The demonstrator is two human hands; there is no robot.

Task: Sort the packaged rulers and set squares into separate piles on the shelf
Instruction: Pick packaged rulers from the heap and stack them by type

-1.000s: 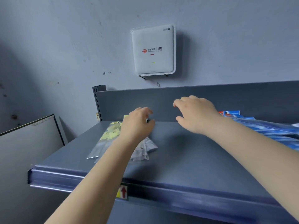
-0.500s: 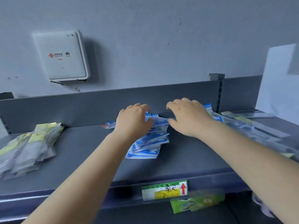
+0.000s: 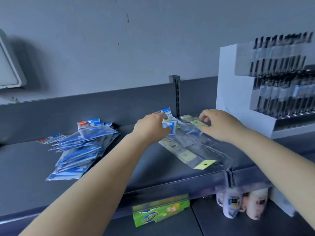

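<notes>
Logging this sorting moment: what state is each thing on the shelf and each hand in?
Blue packet pile: fanned out, untouched.
Mixed pile: unsorted, under both hands.
Blue packet: under left hand's fingers.
Left hand: fingers curled on blue packet.
Right hand: fingers curled over the mixed pile, grip unclear.

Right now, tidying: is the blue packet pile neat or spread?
Spread: the blue-and-white plastic packets fan out crookedly across the dark grey shelf.
</notes>
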